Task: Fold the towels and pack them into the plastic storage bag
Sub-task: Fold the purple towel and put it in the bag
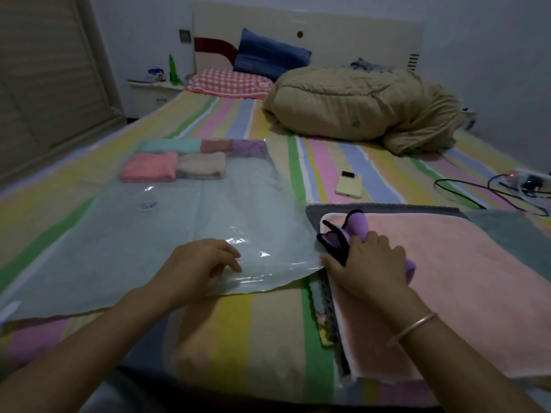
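1. The plastic storage bag (119,248) lies flat on the striped bed sheet (238,323), with its open edge towards the person.
2. At the far end inside the bag are folded towels: a pink one (149,169) beside a beige one (202,165), and behind them a teal one (170,146) and a purple one (249,148).
3. The left hand (205,263) rests palm down on the near right corner of the bag, with the fingers bent onto the film. The thumb is hidden, so I cannot tell if it pinches the plastic.
4. The right hand (369,260), just right of the bag, grasps a purple towel with black edging (357,225), fingers curled around it. A thin bracelet (414,326) is on this wrist.
5. This towel lies on a big pink towel (462,263), which lies on a grey towel (328,210) touching the bag's right edge.
6. A yellow phone (348,184) lies right of the bag, further away.
7. Beyond the bag, a checked pillow (229,83) has a small rabbit figure; any writing is too small to read.
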Demonstrator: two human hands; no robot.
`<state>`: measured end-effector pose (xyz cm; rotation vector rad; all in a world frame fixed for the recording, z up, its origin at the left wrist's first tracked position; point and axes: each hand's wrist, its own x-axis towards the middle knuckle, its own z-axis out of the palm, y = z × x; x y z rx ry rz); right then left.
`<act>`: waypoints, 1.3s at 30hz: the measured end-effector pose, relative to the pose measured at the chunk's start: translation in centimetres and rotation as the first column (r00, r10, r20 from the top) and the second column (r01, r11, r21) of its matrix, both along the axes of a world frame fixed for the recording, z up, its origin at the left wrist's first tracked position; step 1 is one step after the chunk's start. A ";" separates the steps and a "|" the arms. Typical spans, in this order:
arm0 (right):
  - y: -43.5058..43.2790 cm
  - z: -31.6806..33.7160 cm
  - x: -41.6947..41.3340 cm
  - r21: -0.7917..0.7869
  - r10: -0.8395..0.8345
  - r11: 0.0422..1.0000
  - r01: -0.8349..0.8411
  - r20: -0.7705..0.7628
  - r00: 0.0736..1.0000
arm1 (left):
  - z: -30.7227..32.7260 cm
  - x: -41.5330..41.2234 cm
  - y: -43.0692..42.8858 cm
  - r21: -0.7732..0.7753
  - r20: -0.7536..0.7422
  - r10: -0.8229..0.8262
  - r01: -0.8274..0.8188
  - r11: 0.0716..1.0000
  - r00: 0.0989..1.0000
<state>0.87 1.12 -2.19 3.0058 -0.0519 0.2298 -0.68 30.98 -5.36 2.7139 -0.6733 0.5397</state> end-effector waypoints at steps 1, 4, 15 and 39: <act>-0.1 -0.3 0.0 -0.023 0.007 1.000 -0.007 0.000 1.000 | -0.1 0.1 0.0 0.009 0.005 -0.004 0.004 1.000 1.000; -1.3 -0.2 0.1 0.030 0.022 0.999 -0.023 0.040 0.999 | -0.1 0.1 0.2 0.046 -0.011 0.004 -0.003 0.999 1.000; -0.9 2.9 -1.0 0.115 0.058 0.990 -0.084 0.211 0.976 | 0.9 -0.4 1.9 -0.147 -0.125 0.052 -0.070 0.987 0.991; 14.9 4.4 -5.7 0.216 0.578 0.808 -0.548 -0.115 0.808 | 6.3 -1.2 2.3 -0.193 -0.227 -0.053 0.008 0.981 0.972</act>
